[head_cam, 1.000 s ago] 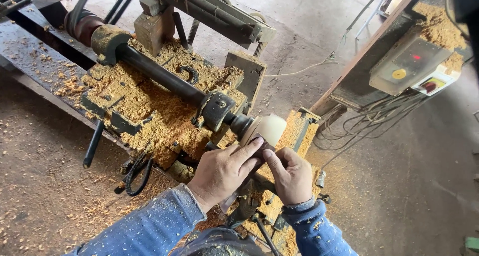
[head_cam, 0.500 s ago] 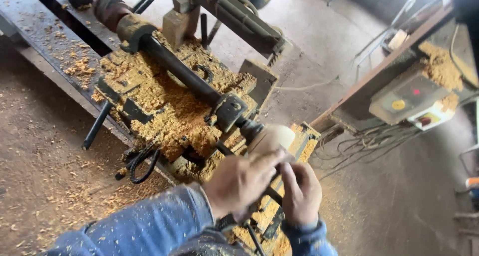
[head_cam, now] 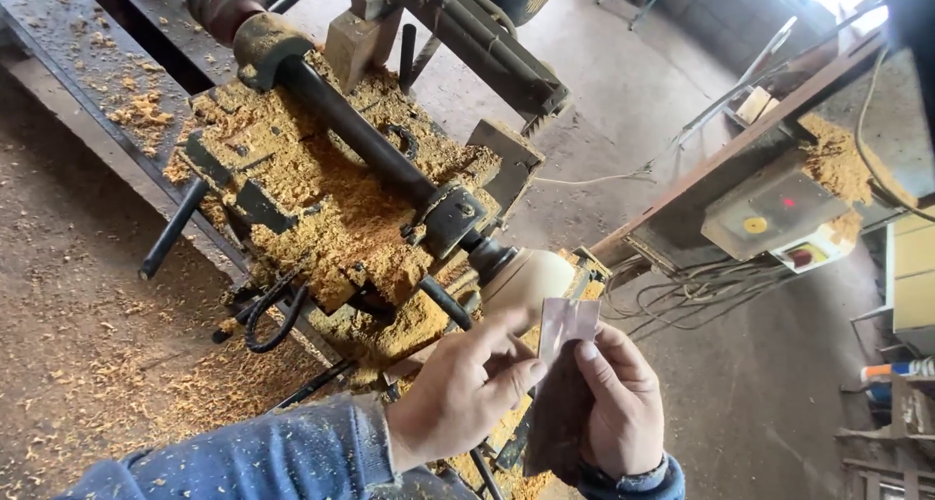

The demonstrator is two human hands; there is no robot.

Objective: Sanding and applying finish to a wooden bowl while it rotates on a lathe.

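Observation:
A pale rounded wooden piece (head_cam: 526,278) sits on the spindle end of a sawdust-covered lathe (head_cam: 341,188). Just below it, my right hand (head_cam: 614,407) holds a folded strip of sandpaper (head_cam: 565,330), thumb pressed on its pale upper end, the dark rest hanging down past my palm. My left hand (head_cam: 467,388) pinches the same strip from the left with thumb and fingers. Both hands are a little off the wooden piece, not touching it. Blue denim sleeves cover both forearms.
Wood shavings lie heaped on the lathe bed and scattered over the dirt floor (head_cam: 88,354). A grey control box (head_cam: 774,213) with a yellow and a red button hangs on a frame at right, loose cables (head_cam: 691,286) beneath it. A black lever (head_cam: 175,229) sticks out left.
Both hands have come off the wooden piece and dropped slightly toward me. The sandpaper strip, hidden under my fingers before, now shows between them. The view has shifted right.

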